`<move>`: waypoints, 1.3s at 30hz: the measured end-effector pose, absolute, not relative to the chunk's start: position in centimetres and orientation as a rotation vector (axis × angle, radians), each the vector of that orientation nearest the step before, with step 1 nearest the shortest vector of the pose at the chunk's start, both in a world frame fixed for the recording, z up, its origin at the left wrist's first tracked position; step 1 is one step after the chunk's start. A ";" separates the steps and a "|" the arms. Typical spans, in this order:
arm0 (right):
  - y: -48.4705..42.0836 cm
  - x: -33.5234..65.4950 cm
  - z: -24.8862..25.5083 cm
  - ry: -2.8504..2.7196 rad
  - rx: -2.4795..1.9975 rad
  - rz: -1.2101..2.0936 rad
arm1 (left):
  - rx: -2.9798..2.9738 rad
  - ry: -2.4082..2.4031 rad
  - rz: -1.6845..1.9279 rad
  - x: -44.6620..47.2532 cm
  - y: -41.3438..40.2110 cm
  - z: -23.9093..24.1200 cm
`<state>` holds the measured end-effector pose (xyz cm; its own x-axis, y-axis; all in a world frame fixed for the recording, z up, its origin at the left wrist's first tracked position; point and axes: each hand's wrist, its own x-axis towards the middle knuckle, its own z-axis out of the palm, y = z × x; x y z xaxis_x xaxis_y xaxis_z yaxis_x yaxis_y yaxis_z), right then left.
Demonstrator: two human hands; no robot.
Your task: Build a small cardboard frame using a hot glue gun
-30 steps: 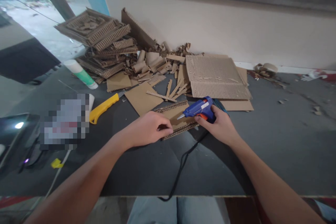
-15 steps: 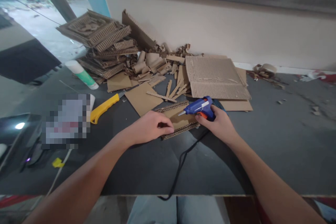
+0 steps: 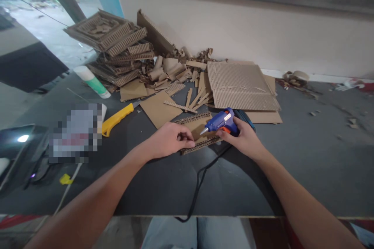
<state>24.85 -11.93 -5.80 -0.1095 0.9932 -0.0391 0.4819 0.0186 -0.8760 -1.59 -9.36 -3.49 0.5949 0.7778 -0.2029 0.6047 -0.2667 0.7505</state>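
A blue hot glue gun (image 3: pixel 219 120) with an orange trigger is gripped in my right hand (image 3: pixel 245 136), its metal nozzle pointing left and down. Under the nozzle lies a small cardboard piece (image 3: pixel 196 127) with corrugated strips standing along its far and near edges. My left hand (image 3: pixel 171 139) rests over the left end of that piece, fingers curled, thumb and fingertips on the near strip. From the glue gun a black cord (image 3: pixel 201 179) runs down over the table's front edge. Left of my left hand lies a yellow-handled cutter (image 3: pixel 118 118).
Stacked corrugated frames (image 3: pixel 117 46) stand at the back left beside a heap of cardboard scraps (image 3: pixel 168 70). A ribbed cardboard sheet (image 3: pixel 242 85) lies behind my right hand. A white-and-green tube (image 3: pixel 92 82) lies at left. The dark table (image 3: pixel 306 155) ends in front of my legs.
The glue gun's nozzle has dipped and moved slightly toward the near strip. My left hand stays on the cardboard piece with little movement.
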 end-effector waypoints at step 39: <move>-11.8 24.7 -6.1 -1.552 -1.667 1.051 | 2.031 1.068 0.261 -1.1 -10.3 -3.0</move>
<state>24.65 -11.82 -6.10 -0.0086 0.9905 -0.1370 0.4950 -0.1148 -0.8613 -1.11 -10.33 -2.97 0.6206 0.7642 -0.1757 0.5973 -0.3155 0.7374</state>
